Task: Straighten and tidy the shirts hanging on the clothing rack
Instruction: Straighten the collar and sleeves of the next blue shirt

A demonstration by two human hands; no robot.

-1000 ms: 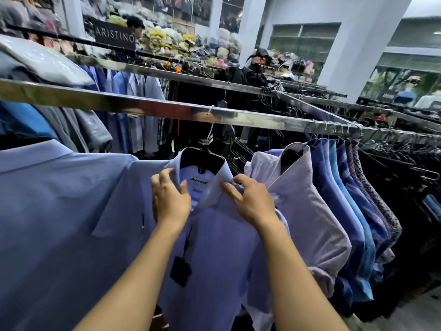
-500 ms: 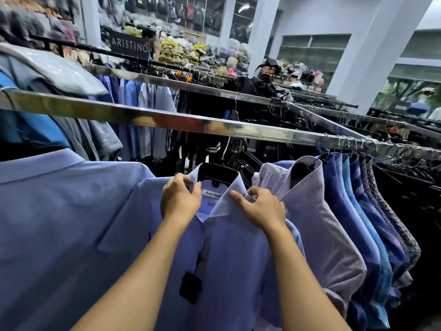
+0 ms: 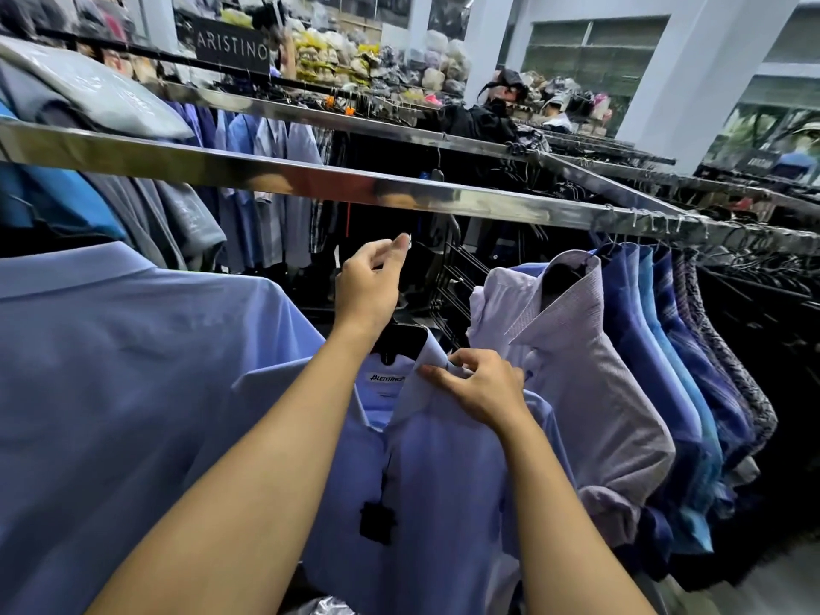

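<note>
A light blue shirt [image 3: 443,481] hangs on a black hanger [image 3: 401,341] under the chrome rail [image 3: 266,175]. My right hand [image 3: 481,388] pinches the right side of its collar. My left hand [image 3: 370,286] is raised above the hanger, just below the rail, with thumb and fingertips pinched on the hanger hook [image 3: 406,241], most of which the hand hides. A black tag [image 3: 377,521] dangles down the shirt's front. A lilac shirt [image 3: 577,370] hangs just to the right, and a larger blue shirt [image 3: 111,370] fills the left.
Several blue and patterned shirts [image 3: 674,348] crowd the rail to the right, then dark garments [image 3: 763,330]. A second rail [image 3: 355,122] with shirts runs behind. Another person [image 3: 501,104] stands by far racks. A sign reading ARISTINO [image 3: 233,48] hangs at the back.
My left hand let go of the collar's left side and rose to the hanger hook under the rail. My right hand stays pinched on the collar.
</note>
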